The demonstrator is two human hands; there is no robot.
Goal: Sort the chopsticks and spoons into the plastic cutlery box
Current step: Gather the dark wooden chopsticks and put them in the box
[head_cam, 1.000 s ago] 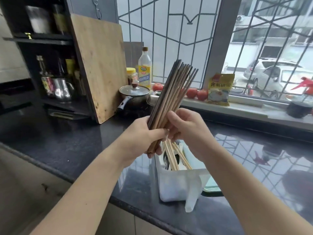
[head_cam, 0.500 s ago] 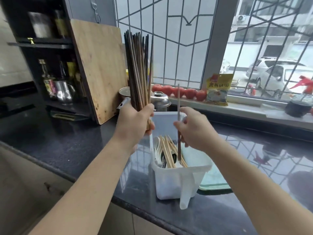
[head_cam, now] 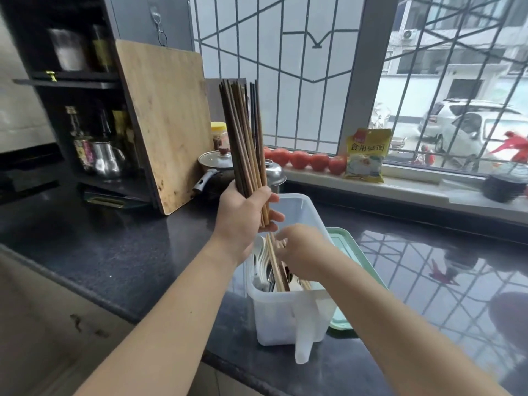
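From the head camera, the left hand is gripping a thick bundle of chopsticks, fingers curled round the lower ends, and is holding the bundle nearly upright above the far end of the white plastic cutlery box. The bundle is mixing dark brown, black and lighter wooden sticks, and their tips are fanning slightly against the window grille. The right hand is reaching down over the middle of the box with its fingers bent toward the chopsticks already lying inside; whether it is pinching one of them or only touching them cannot be told, since the fingertips are hiding behind the hand. Inside the box, pale chopsticks are lying slanted along its length, and white spoons are sitting beside them on the left, with some metal cutlery showing dimly near the front wall. The box is standing on the dark stone counter, close to its front edge, with a spout-like handle hanging down its near side, and a green lid is lying flat just beside it on the right, partly underneath. Behind, a wooden cutting board is leaning against a black shelf, a lidded pot is sitting near it, and a row of tomatoes and a yellow packet are resting on the windowsill.
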